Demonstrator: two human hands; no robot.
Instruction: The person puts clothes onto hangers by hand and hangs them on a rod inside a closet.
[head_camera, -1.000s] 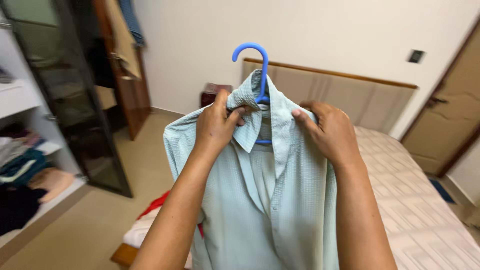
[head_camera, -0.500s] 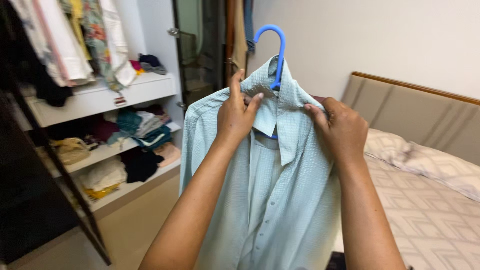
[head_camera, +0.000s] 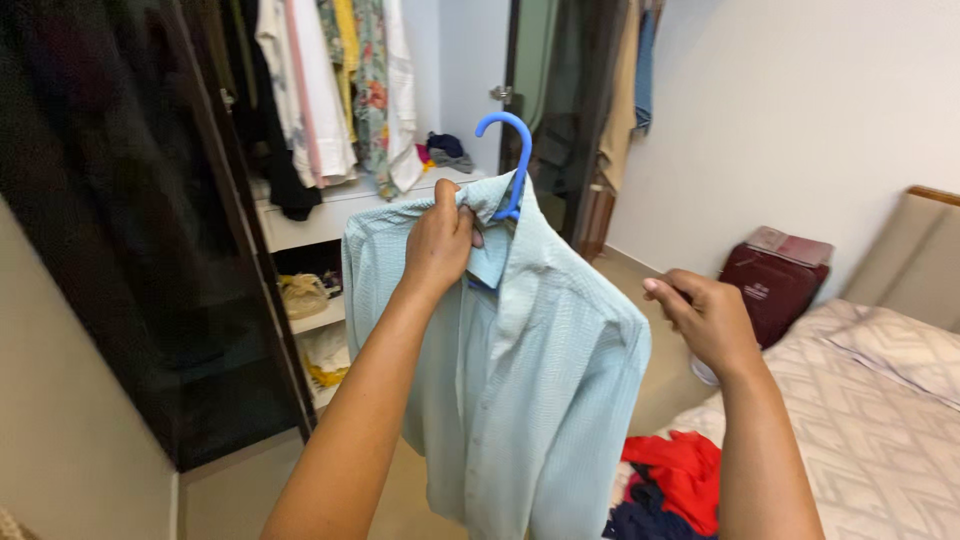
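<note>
head view: a pale green, finely checked shirt (head_camera: 530, 370) on a curved blue plastic hanger (head_camera: 508, 150) is gripped at the collar by the left hand (head_camera: 440, 240); the right hand (head_camera: 705, 320) is held loosely curled, empty.

Left arm: bare forearm rises from the bottom edge toward 1 o'clock, wrist straight.
Left hand (head_camera: 438, 243): raised at centre frame, back to the camera, fingers and thumb pinched shut.
Right arm: rises from the bottom edge toward 11 o'clock.
Right hand (head_camera: 708, 320): lower, at 3 o'clock of the left, loosely curled, holding nothing.
</note>
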